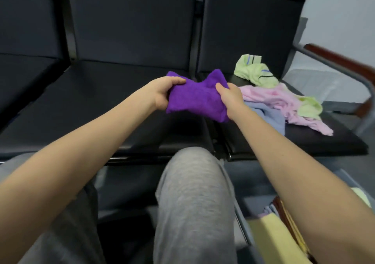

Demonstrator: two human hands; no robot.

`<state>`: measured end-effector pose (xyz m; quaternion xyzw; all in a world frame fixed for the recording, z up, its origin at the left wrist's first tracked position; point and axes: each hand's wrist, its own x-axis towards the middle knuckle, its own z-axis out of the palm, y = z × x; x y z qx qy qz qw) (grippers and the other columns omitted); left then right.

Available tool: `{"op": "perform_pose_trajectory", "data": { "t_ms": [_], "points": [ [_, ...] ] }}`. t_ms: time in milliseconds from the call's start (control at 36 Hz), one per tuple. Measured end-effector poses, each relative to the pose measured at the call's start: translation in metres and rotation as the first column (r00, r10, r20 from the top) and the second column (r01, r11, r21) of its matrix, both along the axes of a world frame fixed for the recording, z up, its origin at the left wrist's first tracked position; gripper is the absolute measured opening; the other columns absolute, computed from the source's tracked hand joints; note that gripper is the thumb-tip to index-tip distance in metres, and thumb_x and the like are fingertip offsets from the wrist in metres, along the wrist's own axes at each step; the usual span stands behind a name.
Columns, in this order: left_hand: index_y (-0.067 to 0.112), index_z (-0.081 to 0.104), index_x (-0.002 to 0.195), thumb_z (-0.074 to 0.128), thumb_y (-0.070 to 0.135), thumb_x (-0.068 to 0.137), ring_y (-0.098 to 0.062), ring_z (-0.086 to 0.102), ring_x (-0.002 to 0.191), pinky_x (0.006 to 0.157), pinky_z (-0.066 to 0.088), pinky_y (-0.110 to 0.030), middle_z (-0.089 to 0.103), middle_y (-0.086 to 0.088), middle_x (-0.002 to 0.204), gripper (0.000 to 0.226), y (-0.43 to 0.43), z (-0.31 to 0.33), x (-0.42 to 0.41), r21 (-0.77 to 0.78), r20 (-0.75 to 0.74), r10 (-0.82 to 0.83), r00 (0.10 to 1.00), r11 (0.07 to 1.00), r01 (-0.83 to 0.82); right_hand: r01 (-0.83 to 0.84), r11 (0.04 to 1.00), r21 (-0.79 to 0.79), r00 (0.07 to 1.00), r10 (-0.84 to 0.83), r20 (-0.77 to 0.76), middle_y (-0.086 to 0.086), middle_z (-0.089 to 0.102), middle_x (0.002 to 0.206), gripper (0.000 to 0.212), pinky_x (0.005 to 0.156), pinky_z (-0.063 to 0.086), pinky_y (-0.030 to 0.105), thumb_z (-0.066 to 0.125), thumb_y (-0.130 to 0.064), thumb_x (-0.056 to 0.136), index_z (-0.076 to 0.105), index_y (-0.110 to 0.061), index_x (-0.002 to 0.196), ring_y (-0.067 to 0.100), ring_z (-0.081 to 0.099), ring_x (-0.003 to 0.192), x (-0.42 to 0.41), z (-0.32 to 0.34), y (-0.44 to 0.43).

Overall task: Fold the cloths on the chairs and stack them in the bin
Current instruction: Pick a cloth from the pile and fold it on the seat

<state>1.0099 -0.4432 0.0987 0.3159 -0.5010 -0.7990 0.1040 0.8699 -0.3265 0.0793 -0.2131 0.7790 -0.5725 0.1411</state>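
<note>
A purple cloth [194,97], folded into a thick pad, is held above the gap between two black chair seats. My left hand [164,93] grips its left edge, thumb on top. My right hand [231,99] grips its right edge. On the right chair seat [304,139] lies a loose heap: a pale green cloth [255,71], a pink cloth [278,103], a light blue cloth [269,117] and another green piece [310,107]. The bin [269,235] shows at the lower right, with folded yellowish cloths inside, partly hidden by my right forearm.
The middle chair seat [97,105] is bare black padding. A wood-topped metal armrest [345,64] bounds the right chair. My grey-trousered knee [194,182] is just in front of the seats. A pale wall stands at the far right.
</note>
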Motion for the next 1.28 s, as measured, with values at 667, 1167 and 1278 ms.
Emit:
{"op": "perform_pose_trajectory", "data": {
  "t_ms": [667,1167,1278],
  "points": [
    [0.012,0.046,0.126,0.044,-0.008,0.091,-0.025,0.059,0.076,0.076,0.051,-0.042,0.061,-0.015,0.107,0.041,0.283,-0.109,-0.091,0.156,0.084,-0.178,0.980,0.974,0.164,0.015,0.989,0.145,0.893,-0.079,0.443,0.008,0.065,0.104,0.020,0.076,0.052,0.038,0.048,-0.014,0.099,0.054,-0.018,0.118,0.024,0.063,0.088,-0.053,-0.094,0.299],
    [0.001,0.057,0.074,0.059,0.006,0.087,-0.013,0.047,0.052,0.040,0.033,-0.019,0.050,-0.007,0.055,0.014,0.307,-0.114,-0.093,-0.309,0.430,-0.478,0.766,0.719,0.622,-0.382,0.607,0.697,0.914,0.136,0.382,0.007,0.065,0.099,0.014,0.079,0.048,0.031,0.051,-0.012,0.095,0.062,-0.015,0.104,0.014,0.058,0.080,-0.045,-0.098,0.295],
    [0.012,0.061,0.070,0.057,0.003,0.084,-0.007,0.052,0.058,0.064,0.042,-0.022,0.058,0.000,0.060,0.016,0.280,-0.076,-0.116,-0.549,0.184,-0.380,0.906,0.725,0.416,-0.297,0.862,0.412,0.919,0.141,0.367,0.003,0.063,0.061,0.017,0.054,0.043,0.020,0.044,-0.012,0.097,0.056,-0.010,0.085,0.013,0.054,0.052,-0.062,-0.065,0.271]
  ]
}}
